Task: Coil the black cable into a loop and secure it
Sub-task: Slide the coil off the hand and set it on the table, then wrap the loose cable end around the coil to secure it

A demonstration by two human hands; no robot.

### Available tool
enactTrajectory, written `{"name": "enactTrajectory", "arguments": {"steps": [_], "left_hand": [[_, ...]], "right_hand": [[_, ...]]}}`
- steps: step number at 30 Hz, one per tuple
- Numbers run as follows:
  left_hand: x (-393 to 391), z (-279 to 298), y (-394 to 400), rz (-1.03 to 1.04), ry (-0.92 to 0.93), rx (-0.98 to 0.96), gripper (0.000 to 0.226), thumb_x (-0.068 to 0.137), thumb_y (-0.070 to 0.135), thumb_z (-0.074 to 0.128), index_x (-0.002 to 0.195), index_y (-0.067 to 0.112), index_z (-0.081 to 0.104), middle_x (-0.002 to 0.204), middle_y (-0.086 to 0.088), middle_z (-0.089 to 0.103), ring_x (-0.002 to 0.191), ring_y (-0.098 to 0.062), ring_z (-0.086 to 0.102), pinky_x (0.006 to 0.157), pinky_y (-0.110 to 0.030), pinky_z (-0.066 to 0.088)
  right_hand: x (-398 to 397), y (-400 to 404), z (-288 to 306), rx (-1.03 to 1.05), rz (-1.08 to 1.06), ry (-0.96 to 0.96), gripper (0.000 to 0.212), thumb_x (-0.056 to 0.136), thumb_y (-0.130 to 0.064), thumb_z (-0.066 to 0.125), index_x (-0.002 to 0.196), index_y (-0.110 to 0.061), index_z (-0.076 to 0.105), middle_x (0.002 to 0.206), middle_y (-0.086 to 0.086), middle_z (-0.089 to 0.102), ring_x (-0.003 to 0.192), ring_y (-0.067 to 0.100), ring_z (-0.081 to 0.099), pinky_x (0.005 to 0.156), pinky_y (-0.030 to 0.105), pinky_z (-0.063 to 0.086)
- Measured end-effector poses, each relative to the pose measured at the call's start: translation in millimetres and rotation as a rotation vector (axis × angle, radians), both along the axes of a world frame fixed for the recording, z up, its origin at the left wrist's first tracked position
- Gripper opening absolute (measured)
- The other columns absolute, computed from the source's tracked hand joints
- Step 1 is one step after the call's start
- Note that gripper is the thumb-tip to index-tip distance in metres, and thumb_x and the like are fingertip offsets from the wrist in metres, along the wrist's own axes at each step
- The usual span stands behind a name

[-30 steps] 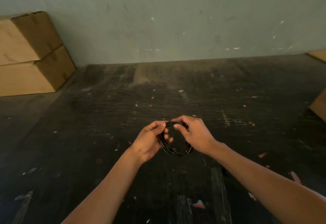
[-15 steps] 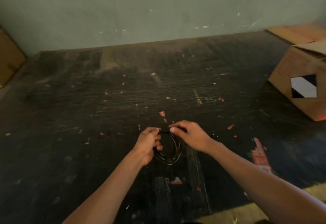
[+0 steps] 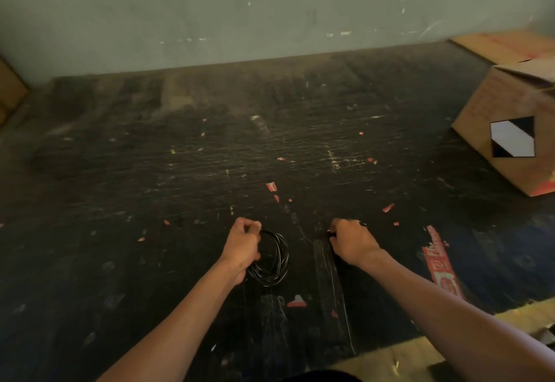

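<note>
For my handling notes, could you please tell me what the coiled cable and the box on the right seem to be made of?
The black cable, held by the left hand, looks like plastic or rubber-jacketed wire: glossy, with thin light glints along the strands. The box looks like plain brown cardboard, matte, with folded flaps and a black-and-white diamond label.

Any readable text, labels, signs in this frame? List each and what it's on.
Red tape strip on the dark work surface: white print, starts with "F", rest too blurred to read.
Cardboard box: faint red print, illegible.
Black-and-white diamond label on that box: diagonal stripe pattern, no words.
</note>
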State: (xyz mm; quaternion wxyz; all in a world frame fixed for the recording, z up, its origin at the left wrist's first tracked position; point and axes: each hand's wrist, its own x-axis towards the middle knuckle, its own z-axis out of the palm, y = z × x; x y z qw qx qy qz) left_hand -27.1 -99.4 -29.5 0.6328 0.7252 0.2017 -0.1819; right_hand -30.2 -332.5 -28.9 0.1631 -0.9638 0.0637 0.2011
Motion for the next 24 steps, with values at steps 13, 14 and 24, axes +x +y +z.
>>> {"name": "enactTrajectory", "arguments": {"steps": [13,14,24], "left_hand": [[-0.7,3.0,-1.6,-0.085,-0.037,0.014,0.016,0.103,0.029,0.041,0.100,0.020,0.054,0.080,-0.003,0.051,0.066,-0.013,0.046,0.059,-0.030,0.040],[-0.3,4.3,-1.9,-0.084,-0.049,0.007,0.017,0.104,0.029,0.040,0.097,0.019,0.053,0.076,-0.002,0.049,0.063,-0.013,0.044,0.057,-0.029,0.039],[-3.9,16.4,7.2,-0.139,-0.266,0.056,0.022,0.102,0.029,0.046,0.084,0.017,0.050,0.070,-0.002,0.046,0.060,-0.010,0.042,0.056,-0.031,0.036]], "right_hand": [[10.3,55.7,26.4,0.642,0.045,-0.206,0.029,0.089,-0.014,0.068,0.113,-0.029,0.060,0.102,-0.010,0.065,0.092,0.003,0.063,0.072,0.013,0.049],[11.1,61.9,29.0,0.640,0.077,-0.233,0.029,0.089,-0.014,0.068,0.113,-0.027,0.062,0.102,-0.010,0.065,0.091,0.001,0.063,0.070,0.011,0.048],[17.6,81.1,32.7,0.667,0.152,-0.175,0.024,0.087,-0.018,0.069,0.110,-0.022,0.064,0.098,-0.006,0.066,0.087,0.003,0.063,0.075,0.017,0.050]]}}
